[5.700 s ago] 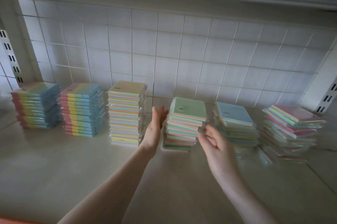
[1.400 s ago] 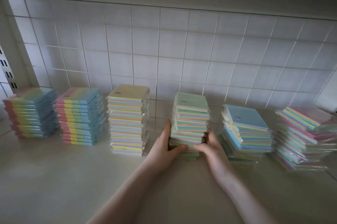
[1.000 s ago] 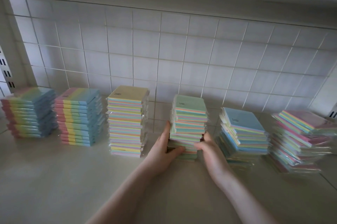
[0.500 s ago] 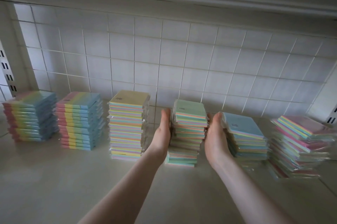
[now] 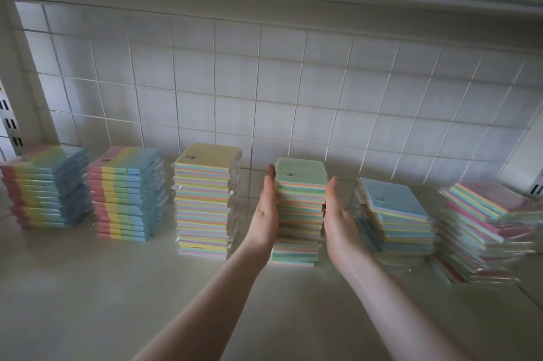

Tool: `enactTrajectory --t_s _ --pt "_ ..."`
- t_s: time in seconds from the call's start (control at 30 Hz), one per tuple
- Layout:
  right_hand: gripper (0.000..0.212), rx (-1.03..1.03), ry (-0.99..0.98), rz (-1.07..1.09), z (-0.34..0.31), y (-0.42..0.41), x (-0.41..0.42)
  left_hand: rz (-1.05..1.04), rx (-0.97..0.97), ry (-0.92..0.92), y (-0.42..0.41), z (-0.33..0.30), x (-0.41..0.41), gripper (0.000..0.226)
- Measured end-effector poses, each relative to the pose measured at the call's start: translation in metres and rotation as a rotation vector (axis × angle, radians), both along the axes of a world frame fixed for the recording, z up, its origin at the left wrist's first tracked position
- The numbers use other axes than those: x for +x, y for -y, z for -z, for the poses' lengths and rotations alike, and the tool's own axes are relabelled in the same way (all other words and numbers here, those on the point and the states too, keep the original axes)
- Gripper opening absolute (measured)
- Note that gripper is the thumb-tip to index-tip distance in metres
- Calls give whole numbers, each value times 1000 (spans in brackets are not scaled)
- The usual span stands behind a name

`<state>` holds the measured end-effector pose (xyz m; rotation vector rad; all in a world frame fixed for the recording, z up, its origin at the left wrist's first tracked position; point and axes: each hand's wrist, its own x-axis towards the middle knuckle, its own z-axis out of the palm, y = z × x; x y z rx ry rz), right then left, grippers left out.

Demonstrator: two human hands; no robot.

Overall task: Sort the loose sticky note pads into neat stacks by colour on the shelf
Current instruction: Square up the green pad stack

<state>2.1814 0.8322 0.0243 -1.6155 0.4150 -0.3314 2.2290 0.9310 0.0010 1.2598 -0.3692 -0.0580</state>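
Note:
A tall stack of green-topped sticky note pads [image 5: 299,210] stands mid-shelf. My left hand [image 5: 266,213] lies flat against its left side with straight fingers. My right hand [image 5: 338,219] lies flat against its right side the same way. To the left stands a straight yellow-topped stack [image 5: 205,205]. To the right a blue-topped stack [image 5: 393,219] leans unevenly, and beyond it a pink-topped stack [image 5: 487,228] is skewed and spread out.
Two striped pink-yellow-blue stacks [image 5: 129,193] [image 5: 50,187] stand at the far left. A white tiled wall [image 5: 264,96] closes the back, with slotted shelf uprights [image 5: 10,125] at both sides. The pale shelf surface [image 5: 117,302] stretches in front of the stacks.
My hands have risen from gripping the base of the green stack to pressing flat on its two sides. The stack looks straighter than it did earlier.

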Motion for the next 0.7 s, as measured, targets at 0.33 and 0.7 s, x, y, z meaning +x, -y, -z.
enactTrajectory --t_s 0.33,0.7 --pt "113 35 176 69 7 1 13 21 -164 -206 1 -23 13 54" --pt "115 88 286 48 25 5 32 -215 25 -150 6 -22 13 37"
